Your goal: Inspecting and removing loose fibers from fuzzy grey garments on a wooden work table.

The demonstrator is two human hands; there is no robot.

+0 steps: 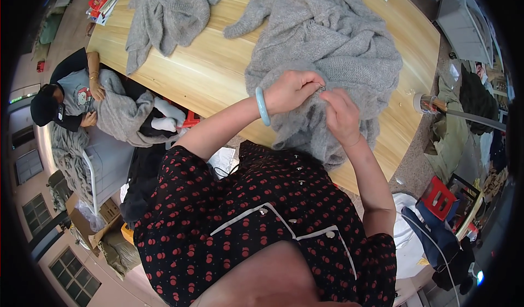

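A grey knitted garment [327, 39] lies bunched on the wooden table in front of me, its near part hanging over the edge toward my body. My left hand [292, 90], with a pale blue bangle on the wrist, pinches a bit of the knit between thumb and fingertips. Close beside it, my right hand [343, 116] is also closed on the knit, fingertips bent inward. Only a small gap separates the two hands. Whether a needle or thread is between the fingertips is too small to make out.
More grey knitwear [169, 17] is spread across the far left of the wooden table [218, 69]. At the left a seated co-worker [76, 91] handles another grey knit [123, 113]. A clear container with tools [428, 104] sits at the table's right edge. A red stool [438, 198] stands lower right.
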